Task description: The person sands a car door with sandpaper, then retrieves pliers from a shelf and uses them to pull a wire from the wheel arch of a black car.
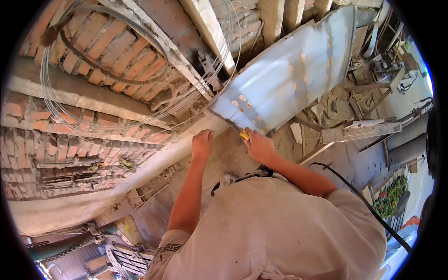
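Note:
In front of me my right hand is closed round a yellow-handled tool. Its dark narrow end points up and left toward the lower corner of a large pale metal sheet; whether it touches the sheet I cannot tell. My left hand is raised at about the same height, a little apart from the right, with its fingers curled in. What lies in those fingers, if anything, is too small to make out. Close by on the left, a big loose coil of thin wire hangs before the brick wall.
Bricks and pale wooden beams fill the upper left. Scrap wood and a plank frame stand at the right. A black cable runs past my right side. Chains and a white slatted piece lie at lower left.

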A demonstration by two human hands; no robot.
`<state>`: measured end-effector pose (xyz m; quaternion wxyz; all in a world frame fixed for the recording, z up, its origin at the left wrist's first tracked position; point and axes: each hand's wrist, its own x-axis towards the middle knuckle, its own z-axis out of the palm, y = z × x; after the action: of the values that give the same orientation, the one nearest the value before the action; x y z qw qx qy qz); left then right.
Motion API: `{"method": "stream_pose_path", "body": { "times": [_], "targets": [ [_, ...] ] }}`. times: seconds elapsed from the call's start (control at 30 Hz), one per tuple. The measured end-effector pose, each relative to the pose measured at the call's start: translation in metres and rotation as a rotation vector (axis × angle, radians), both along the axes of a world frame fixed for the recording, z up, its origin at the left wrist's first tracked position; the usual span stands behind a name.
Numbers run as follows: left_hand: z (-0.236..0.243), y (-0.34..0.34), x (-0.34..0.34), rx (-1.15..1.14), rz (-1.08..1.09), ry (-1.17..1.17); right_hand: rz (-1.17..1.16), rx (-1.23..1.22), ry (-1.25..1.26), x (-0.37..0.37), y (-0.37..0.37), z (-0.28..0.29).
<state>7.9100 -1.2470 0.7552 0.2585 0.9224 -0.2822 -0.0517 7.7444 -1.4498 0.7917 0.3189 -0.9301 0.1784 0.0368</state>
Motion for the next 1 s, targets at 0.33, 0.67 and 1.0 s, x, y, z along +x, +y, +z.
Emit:
{"method": "stream_pose_path", "body": {
  "times": [0.33, 0.67, 1.0],
  "targets": [
    [0.015, 0.001, 0.002, -0.006, 0.055, 0.056, -0.108, -0.015, 0.017, -0.003, 0.019, 0.008],
    [0.022, -0.010, -0.004, 0.028, 0.011, 0.155, -0.132, -0.049, -0.073, 0.014, 0.026, -0.012],
    [0.038, -0.016, -0.005, 0.075, -0.008, 0.222, -0.157, -0.005, -0.069, 0.017, 0.031, -0.032]
  ]
}}
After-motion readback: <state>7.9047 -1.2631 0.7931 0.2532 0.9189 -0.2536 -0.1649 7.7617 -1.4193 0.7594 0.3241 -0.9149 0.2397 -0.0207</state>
